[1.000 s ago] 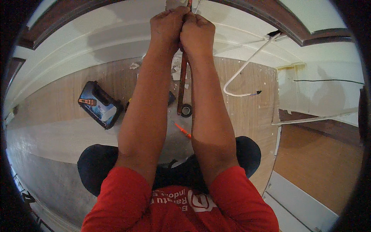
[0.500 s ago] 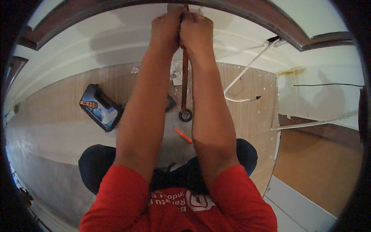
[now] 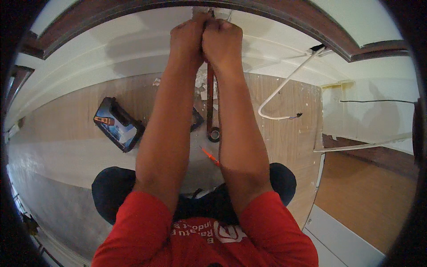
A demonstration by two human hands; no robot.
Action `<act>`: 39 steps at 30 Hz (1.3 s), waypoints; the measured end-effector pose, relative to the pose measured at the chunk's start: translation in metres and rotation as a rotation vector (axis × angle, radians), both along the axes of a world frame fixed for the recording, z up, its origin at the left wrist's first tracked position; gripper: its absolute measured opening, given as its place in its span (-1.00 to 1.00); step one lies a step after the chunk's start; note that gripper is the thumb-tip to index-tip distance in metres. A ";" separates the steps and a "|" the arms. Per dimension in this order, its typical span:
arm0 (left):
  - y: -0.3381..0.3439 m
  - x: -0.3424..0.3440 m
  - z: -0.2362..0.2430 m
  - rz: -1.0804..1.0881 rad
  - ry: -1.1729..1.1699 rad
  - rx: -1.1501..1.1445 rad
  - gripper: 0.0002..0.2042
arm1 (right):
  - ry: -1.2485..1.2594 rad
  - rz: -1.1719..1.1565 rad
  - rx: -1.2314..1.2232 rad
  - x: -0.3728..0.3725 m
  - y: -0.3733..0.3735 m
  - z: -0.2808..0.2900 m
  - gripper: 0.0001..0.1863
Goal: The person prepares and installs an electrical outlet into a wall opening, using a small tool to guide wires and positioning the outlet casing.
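Note:
Both arms stretch forward to the wall, my left hand [image 3: 187, 39] and my right hand [image 3: 223, 41] pressed side by side with fingers curled closed. From under them hangs a long dark strip of electrical tape [image 3: 210, 95], its black roll [image 3: 214, 134] dangling at the lower end between my forearms. My right hand appears to grip the tape's upper part. What my left fingers pinch is hidden behind the knuckles. Just beyond the fingertips is a small grey recess [image 3: 200, 10] in the wall. An orange screwdriver [image 3: 210, 155] lies on the floor below the roll.
A black case [image 3: 118, 124] with a picture on its lid lies left of my arms. White cable [image 3: 284, 84] hangs from a wall opening at right, its end bare. Dark wooden framing [image 3: 311, 18] crosses above. Debris [image 3: 202, 86] lies by the wall; a brown-floored recess [image 3: 364, 187] is at right.
Both hands have shifted slightly left and down in the picture, still close together. The tape strip and roll still hang from them, the strip now along the roll's left side.

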State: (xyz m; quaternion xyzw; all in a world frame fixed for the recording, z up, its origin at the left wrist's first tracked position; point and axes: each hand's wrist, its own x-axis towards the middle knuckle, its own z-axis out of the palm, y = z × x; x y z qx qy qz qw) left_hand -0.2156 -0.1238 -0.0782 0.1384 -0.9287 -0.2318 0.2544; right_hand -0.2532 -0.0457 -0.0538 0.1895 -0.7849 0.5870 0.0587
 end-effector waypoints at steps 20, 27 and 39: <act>-0.006 0.002 0.012 0.015 -0.138 0.085 -0.66 | -0.045 0.001 0.039 -0.004 -0.008 -0.004 -0.69; -0.011 -0.002 0.004 -0.013 0.000 -0.010 -0.59 | 0.346 0.004 0.161 -0.016 -0.014 -0.014 -0.68; -0.003 0.004 0.015 0.037 -0.105 0.077 -0.68 | -0.001 0.022 0.050 -0.007 -0.010 -0.008 -0.69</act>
